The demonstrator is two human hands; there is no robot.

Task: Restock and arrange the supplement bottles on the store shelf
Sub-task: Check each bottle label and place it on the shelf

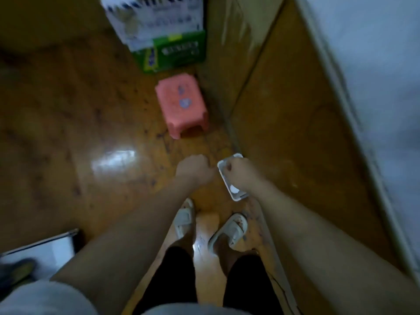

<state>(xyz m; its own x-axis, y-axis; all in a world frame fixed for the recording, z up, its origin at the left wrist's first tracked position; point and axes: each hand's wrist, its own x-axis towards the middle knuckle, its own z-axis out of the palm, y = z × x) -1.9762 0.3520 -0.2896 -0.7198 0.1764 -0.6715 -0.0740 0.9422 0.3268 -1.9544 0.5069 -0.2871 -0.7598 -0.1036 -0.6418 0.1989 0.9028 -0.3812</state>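
**No bottles in sight, restocking looking barely begun**

Two bare forearms are reaching down from the bottom of the view, over dark shorts and a pair of pale slippers (228, 230) standing on the floor. Out in front, the left hand (193, 168) is curling into a loose fist and appears to be holding nothing, though the blur is making that hard to confirm. Just beside it, the right hand (241, 172) is gripping a small white rectangular object (234, 192), flat and rounded at the corners; whether it is a phone, a tray or a packet is impossible to tell.

Supplement bottles are not showing anywhere, and no stocked shelf is lying in view, so nothing is pointing to any bottle having been placed. Judging from that alone, the work is either at its very start or pausing between trips, and the whole of the arranging is seemingly left to do. Stacked cartons (159, 35), white above and green below, are standing at the far end and may be holding stock, but their print is too smeared to read.

Underfoot, a glossy brown wooden floor (68, 110) is catching a bright patch of reflected light. A pink plastic stool (181, 103) is sitting near the cartons, against a brown wooden panel (284, 110) running along the right. Beyond it a pale surface (375, 64) is rising. A white-edged fixture (45, 246) is jutting in at lower left.
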